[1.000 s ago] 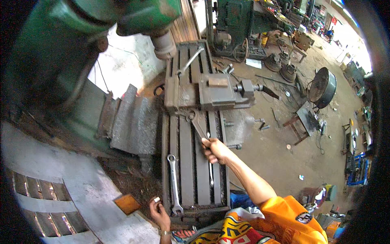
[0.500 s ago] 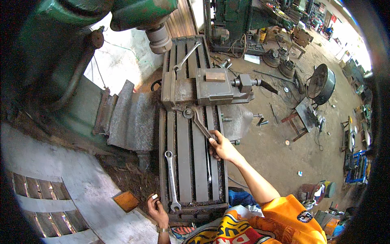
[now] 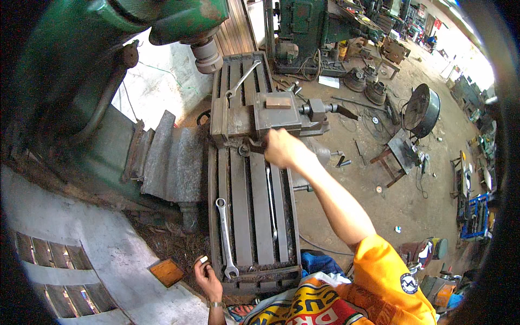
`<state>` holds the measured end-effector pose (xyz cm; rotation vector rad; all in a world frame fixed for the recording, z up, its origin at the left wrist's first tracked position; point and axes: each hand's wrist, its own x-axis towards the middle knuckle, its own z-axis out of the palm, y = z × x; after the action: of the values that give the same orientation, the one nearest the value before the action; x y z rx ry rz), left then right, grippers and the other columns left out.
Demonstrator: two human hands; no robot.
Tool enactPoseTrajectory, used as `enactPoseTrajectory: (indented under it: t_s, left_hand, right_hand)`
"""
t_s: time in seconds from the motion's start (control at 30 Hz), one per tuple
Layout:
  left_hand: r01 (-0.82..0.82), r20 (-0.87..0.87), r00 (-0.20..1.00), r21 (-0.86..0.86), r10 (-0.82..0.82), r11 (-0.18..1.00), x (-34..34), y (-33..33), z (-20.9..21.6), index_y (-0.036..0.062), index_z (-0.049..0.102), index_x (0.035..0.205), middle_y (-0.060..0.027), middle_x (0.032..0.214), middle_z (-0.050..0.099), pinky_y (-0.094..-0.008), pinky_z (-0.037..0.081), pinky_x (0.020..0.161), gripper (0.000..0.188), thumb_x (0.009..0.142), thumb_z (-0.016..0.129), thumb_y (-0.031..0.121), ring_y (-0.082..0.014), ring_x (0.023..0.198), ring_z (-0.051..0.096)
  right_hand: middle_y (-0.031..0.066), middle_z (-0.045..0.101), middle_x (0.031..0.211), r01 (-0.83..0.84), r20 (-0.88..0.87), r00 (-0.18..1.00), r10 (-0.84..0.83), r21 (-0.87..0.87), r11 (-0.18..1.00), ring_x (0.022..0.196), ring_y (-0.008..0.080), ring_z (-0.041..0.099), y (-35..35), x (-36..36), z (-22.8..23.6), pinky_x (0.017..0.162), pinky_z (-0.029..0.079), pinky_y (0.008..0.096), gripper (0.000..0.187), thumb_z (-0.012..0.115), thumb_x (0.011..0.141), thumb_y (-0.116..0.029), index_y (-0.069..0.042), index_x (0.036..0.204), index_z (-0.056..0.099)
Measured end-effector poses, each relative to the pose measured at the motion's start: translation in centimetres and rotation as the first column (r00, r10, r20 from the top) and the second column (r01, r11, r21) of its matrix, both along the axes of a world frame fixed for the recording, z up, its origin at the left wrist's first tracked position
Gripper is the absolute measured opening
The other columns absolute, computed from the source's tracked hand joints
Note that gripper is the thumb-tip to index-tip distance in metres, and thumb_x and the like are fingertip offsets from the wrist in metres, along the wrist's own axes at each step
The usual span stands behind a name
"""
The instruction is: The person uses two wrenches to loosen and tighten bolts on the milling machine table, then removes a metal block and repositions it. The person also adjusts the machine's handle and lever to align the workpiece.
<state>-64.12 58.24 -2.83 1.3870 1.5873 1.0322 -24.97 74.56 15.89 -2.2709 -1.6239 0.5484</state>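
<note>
My right hand [image 3: 284,149] is closed around a dark wrench [image 3: 257,149], most of which the hand hides. The wrench's head sits at a bolt nut [image 3: 244,150] by the near foot of a grey machine vise [image 3: 230,122]. Low at the table's left corner, my left hand [image 3: 208,280] is curled with a small whitish piece [image 3: 203,259] at its fingertips; I cannot make out what that is. On the slotted machine table [image 3: 257,216] lie a long combination wrench [image 3: 226,238], a slimmer bright wrench [image 3: 272,208] and, beyond the vise, another wrench [image 3: 244,78].
A rectangular block [image 3: 278,103] rests on the vise. Above the table's far left hangs the green machine's spindle [image 3: 207,56]. A brown wooden piece [image 3: 166,272] lies left of my left hand. Rightward on the floor stand a small table [image 3: 398,154] and a large round fan [image 3: 425,111].
My right hand has swung the wrench handle away from me, up toward the vise, about the nut. The left hand stays nearly in place. The whole view has shifted slightly.
</note>
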Motion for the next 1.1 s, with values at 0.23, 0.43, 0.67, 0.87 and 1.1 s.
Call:
enactPoseTrajectory:
  t_s: [0.23,0.43,0.67,0.87,1.1]
  left_hand:
    - [-0.032,0.024,0.999,-0.045,0.033,0.998,-0.2,0.1,-0.2,-0.0037,0.051,0.120,-0.0111,0.122,0.055,-0.0333,0.046,0.089,0.031,0.089,0.048,-0.004,-0.0197,0.099,0.056]
    - [-0.014,0.032,0.999,0.042,0.012,0.999,-0.2,0.0,-0.4,-0.0040,0.051,0.119,-0.0110,0.120,0.055,-0.0324,0.046,0.088,0.030,0.090,0.048,-0.003,-0.0195,0.098,0.056]
    - [-0.016,0.020,1.000,0.008,0.016,1.000,-0.1,-0.1,-0.2,-0.0043,0.051,0.119,-0.0119,0.119,0.057,-0.0322,0.046,0.087,0.030,0.089,0.050,-0.004,-0.0202,0.099,0.057]
    - [-0.051,-0.049,0.997,0.049,0.053,0.998,-0.3,-0.1,-0.5,-0.0048,0.053,0.115,-0.0132,0.119,0.057,-0.0330,0.046,0.089,0.031,0.085,0.049,-0.008,-0.0209,0.096,0.058]
    - [-0.103,-0.012,0.995,0.006,0.103,0.995,-0.3,-0.2,-1.0,-0.0026,0.053,0.118,-0.0114,0.116,0.058,-0.0324,0.046,0.087,0.034,0.085,0.048,-0.009,-0.0202,0.097,0.059]
  right_hand:
    - [0.0237,0.069,0.075,-0.026,-0.150,0.983,0.105,0.453,0.891,0.070,0.0317,0.071,2.3,0.1,2.2,0.073,0.057,0.0383,0.024,0.061,0.081,-0.011,0.010,0.092,0.066]
    - [0.0109,0.055,0.066,0.270,-0.490,0.844,0.220,0.741,0.614,0.064,0.0243,0.056,3.7,-2.0,-3.5,0.068,0.046,0.0367,0.029,0.066,0.089,-0.023,0.004,0.077,0.062]
    - [-0.0001,0.039,0.053,0.616,-0.670,0.735,0.106,0.725,0.307,0.055,0.0117,0.041,0.7,-5.4,-10.2,0.063,0.037,0.0277,0.042,0.059,0.094,-0.024,-0.002,0.059,0.051]
    - [0.0078,0.052,0.067,0.560,-0.715,0.510,0.478,0.697,0.447,0.069,0.0198,0.050,-5.4,-3.1,-13.0,0.082,0.042,0.0356,0.039,0.050,0.096,-0.020,0.003,0.064,0.050]
    - [0.0133,0.068,0.109,0.383,-0.980,0.199,0.016,0.093,0.919,0.101,0.0179,0.062,-11.4,1.4,-12.8,0.093,0.046,0.0317,0.043,0.066,0.089,-0.017,-0.005,0.129,0.060]
